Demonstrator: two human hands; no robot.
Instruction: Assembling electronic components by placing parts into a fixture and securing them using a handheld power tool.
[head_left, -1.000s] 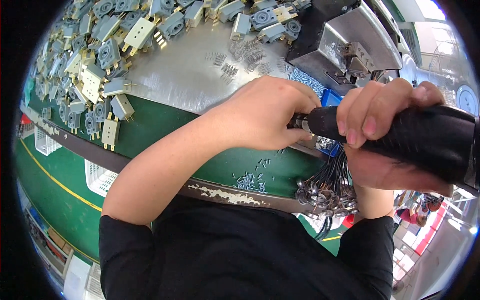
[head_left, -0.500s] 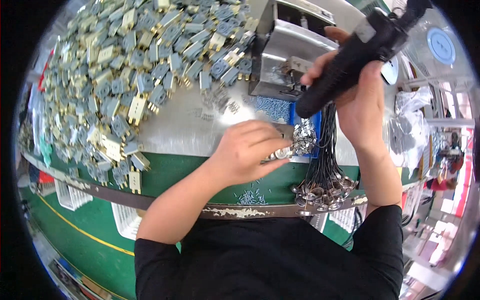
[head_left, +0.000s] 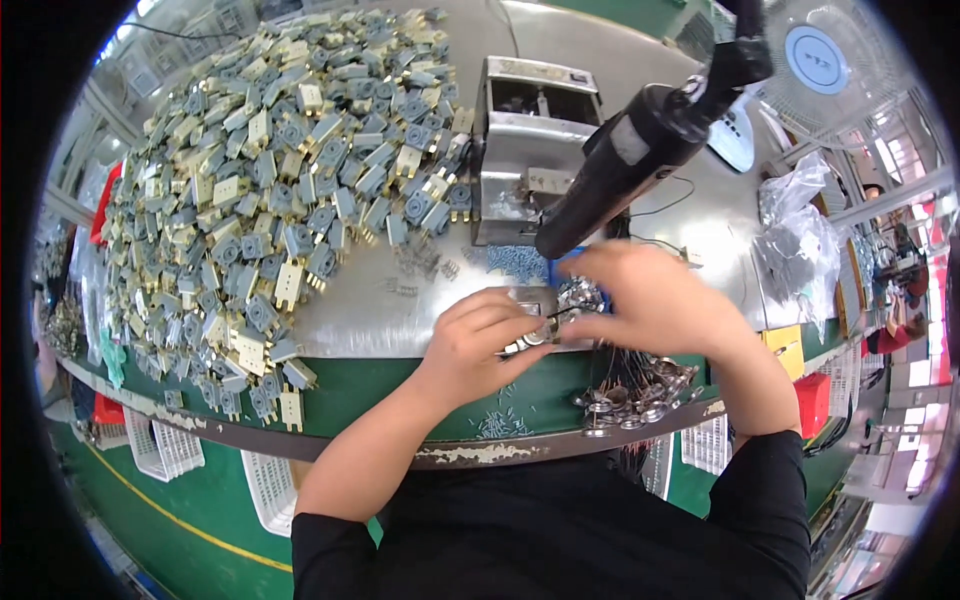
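My left hand [head_left: 480, 345] is closed around a small silvery-white part [head_left: 526, 342] above the table's near edge. My right hand [head_left: 660, 300] reaches in from the right, its thumb beside that part and its forefinger apart from the thumb. A short black lead [head_left: 566, 312] shows between the two hands. Behind the right hand's fingers is a blue tray [head_left: 568, 268] with small shiny metal pieces [head_left: 582, 294]. Above my right hand a black power screwdriver [head_left: 620, 165] hangs at a slant, untouched.
A large heap of grey and cream plug-like parts [head_left: 290, 170] covers the left side. A metal box device [head_left: 535, 140] stands at the back. Blue screws [head_left: 517, 262], loose pins [head_left: 503, 424] and black leads with round metal ends [head_left: 640, 395] lie near my hands. A fan [head_left: 815, 60] stands far right.
My right hand has let go of the screwdriver and moved down and left to the part in my left hand. The screwdriver now hangs alone. The whole view has shifted.
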